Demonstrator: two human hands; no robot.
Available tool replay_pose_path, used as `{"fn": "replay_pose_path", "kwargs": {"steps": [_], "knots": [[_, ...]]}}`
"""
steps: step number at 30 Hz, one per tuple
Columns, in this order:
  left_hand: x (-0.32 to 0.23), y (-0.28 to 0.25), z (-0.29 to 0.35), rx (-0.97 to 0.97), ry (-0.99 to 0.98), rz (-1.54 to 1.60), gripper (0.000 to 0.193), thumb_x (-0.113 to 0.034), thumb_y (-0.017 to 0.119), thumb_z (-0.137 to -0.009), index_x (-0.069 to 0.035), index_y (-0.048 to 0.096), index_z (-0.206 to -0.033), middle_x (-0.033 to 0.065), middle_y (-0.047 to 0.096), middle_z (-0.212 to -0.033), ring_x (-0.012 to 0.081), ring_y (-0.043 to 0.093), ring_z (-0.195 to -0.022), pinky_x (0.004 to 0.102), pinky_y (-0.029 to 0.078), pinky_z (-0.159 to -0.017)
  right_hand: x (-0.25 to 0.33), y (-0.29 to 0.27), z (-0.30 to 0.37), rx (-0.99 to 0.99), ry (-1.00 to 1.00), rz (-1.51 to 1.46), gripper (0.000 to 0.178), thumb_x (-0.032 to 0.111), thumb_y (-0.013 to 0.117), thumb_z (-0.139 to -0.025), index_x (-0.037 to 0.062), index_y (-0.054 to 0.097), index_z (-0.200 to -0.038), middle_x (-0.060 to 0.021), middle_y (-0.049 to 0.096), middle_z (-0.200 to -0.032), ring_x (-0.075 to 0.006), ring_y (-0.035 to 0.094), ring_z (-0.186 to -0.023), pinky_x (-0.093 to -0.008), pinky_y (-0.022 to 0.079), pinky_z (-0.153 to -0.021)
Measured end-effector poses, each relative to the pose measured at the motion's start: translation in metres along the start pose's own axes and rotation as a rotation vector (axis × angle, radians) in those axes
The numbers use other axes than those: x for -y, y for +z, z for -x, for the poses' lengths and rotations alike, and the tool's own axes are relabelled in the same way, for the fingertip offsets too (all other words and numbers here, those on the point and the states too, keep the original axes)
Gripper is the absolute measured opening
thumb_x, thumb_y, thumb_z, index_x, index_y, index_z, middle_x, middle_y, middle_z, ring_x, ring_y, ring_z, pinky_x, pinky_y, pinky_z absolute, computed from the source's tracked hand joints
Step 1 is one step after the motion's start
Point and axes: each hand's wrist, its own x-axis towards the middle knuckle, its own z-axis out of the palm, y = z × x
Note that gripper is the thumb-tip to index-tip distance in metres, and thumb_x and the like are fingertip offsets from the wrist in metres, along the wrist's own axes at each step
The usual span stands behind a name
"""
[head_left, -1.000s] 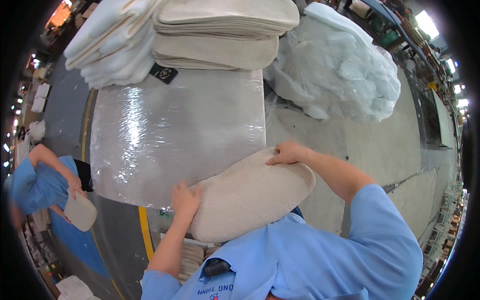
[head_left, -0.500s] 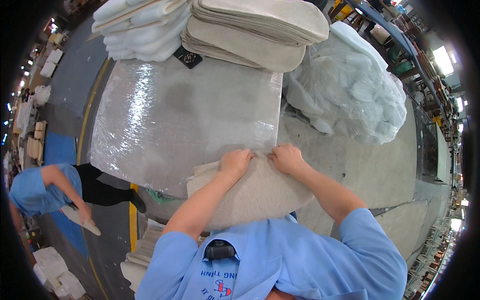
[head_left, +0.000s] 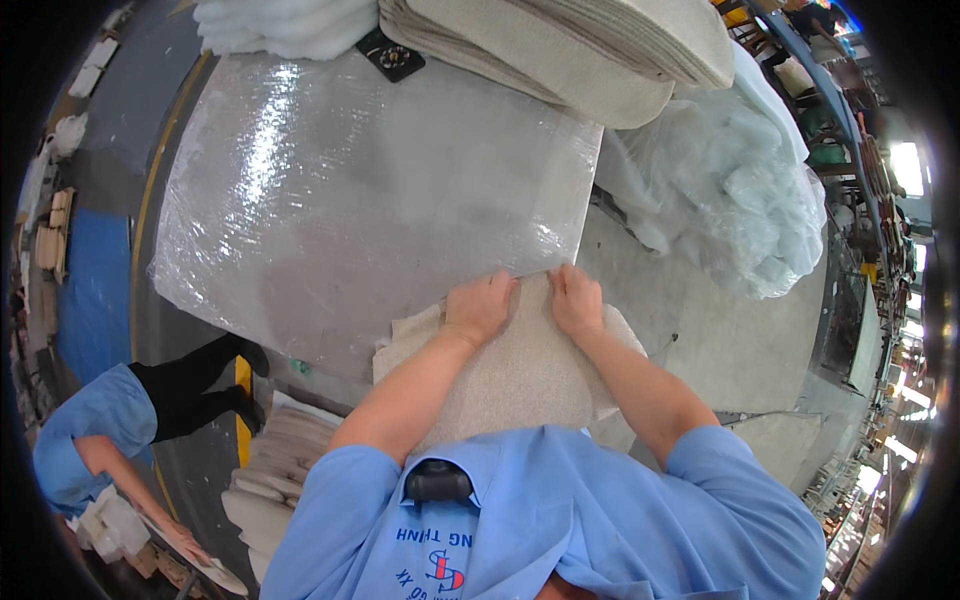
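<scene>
A beige woven fabric piece, which looks like a cushion cover, hangs between my arms at the table's near edge. My left hand is closed on its upper edge, fingers curled into the cloth. Just to the right, my right hand pinches the same edge between thumb and fingers. The cloth spreads down toward my shirt, and my forearms hide parts of its sides. Whether anything is inside the cloth cannot be seen.
Transparent film wraps the table ahead. Beyond lie stacked beige cushions, white padding and a black square item. A plastic bag of white stuffing stands right. Beige pieces are piled left, near a co-worker.
Both hands have moved slightly forward, drawing the cloth's upper edge up into a narrower peak. The view has shifted, and the co-worker at left has moved toward the lower edge, bending with a pale piece.
</scene>
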Motion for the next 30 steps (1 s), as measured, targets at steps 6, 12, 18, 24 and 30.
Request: {"fn": "replay_pose_path", "kwargs": {"steps": [6, 12, 18, 24, 30], "knots": [[0.001, -0.028, -0.006, 0.106, 0.018, 0.014, 0.037, -0.042, 0.052, -0.106, -0.007, 0.064, -0.099, 0.0172, 0.072, -0.092, 0.0393, 0.069, -0.088, 0.0509, 0.053, -0.077, -0.001, 0.001, -0.005, 0.007, -0.023, 0.032, 0.024, 0.026, 0.059, -0.101, 0.0041, 0.062, -0.093, -0.0203, 0.07, -0.095, -0.0462, 0.066, -0.09, -0.0557, 0.051, -0.078], [0.042, -0.074, 0.026, 0.274, -0.055, -0.048, 0.044, -0.047, 0.054, -0.104, -0.006, 0.069, -0.099, 0.0204, 0.071, -0.09, 0.0384, 0.069, -0.088, 0.0489, 0.053, -0.078, -0.007, 0.002, 0.0, -0.033, -0.029, 0.025, 0.024, 0.027, 0.058, -0.102, 0.0048, 0.062, -0.093, -0.0197, 0.069, -0.096, -0.0459, 0.066, -0.089, -0.0551, 0.051, -0.077], [0.062, -0.065, 0.032, 0.052, -0.075, -0.154, 0.046, -0.046, 0.053, -0.106, -0.006, 0.066, -0.086, 0.0161, 0.071, -0.079, 0.037, 0.068, -0.075, 0.0485, 0.052, -0.068, 0.001, 0.002, 0.005, -0.012, 0.007, 0.01, 0.026, 0.028, 0.058, -0.102, 0.0035, 0.061, -0.093, -0.02, 0.069, -0.095, -0.0465, 0.066, -0.088, -0.0552, 0.051, -0.076], [0.058, -0.07, 0.019, 0.069, -0.047, -0.18, 0.043, -0.043, 0.053, -0.106, -0.006, 0.068, -0.09, 0.0159, 0.071, -0.082, 0.0367, 0.068, -0.077, 0.0484, 0.052, -0.071, 0.0, -0.003, -0.004, 0.006, -0.049, 0.022, 0.019, 0.023, 0.059, -0.099, 0.0055, 0.066, -0.096, -0.0206, 0.07, -0.096, -0.0446, 0.067, -0.093, -0.0554, 0.052, -0.081], [0.045, -0.094, 0.032, 0.074, 0.044, -0.171, 0.035, -0.035, 0.056, -0.105, -0.004, 0.071, -0.113, 0.0177, 0.068, -0.123, 0.0367, 0.063, -0.113, 0.0486, 0.049, -0.096, 0.019, -0.043, -0.008, 0.272, -0.065, 0.053, 0.025, 0.022, 0.062, -0.097, 0.0062, 0.071, -0.115, -0.0194, 0.068, -0.122, -0.0399, 0.066, -0.109, -0.0502, 0.052, -0.097]]}}
